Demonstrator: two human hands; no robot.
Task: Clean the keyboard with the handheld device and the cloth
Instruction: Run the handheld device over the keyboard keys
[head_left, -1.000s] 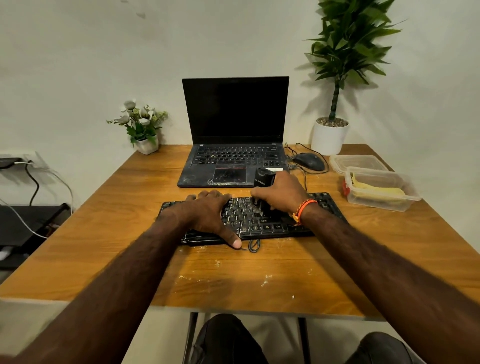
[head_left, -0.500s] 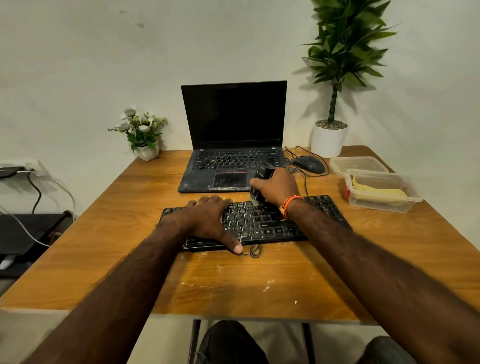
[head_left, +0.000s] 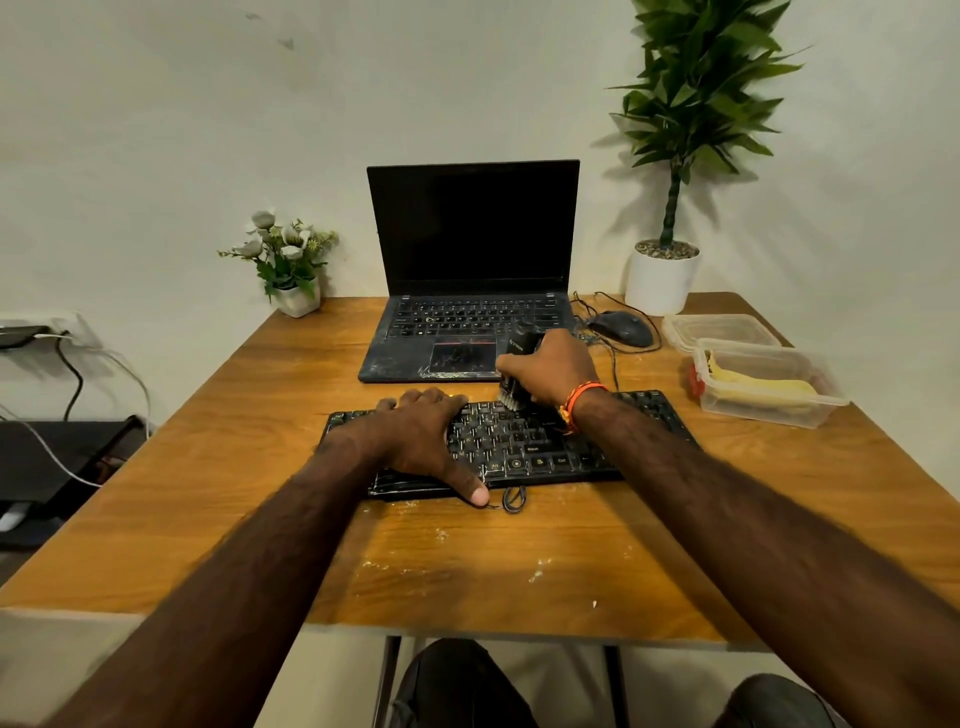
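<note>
Keyboard flat on desk, pinned by flat left hand. Right hand grips handheld brush-vacuum, now shifted from middle keys to far row; sweep progressing.

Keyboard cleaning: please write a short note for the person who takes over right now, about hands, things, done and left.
Left hand: flat on the keyboard, holding it steady.
Right hand: fingers grip the handheld device, its brush end on the far key row near the middle.
Yellow cloth: in the clear container, table's right side, untouched.
Done: cannot tell how many keys are brushed; white crumbs lie on the table in front.
Left: finish brushing, then wipe with the cloth.
</note>
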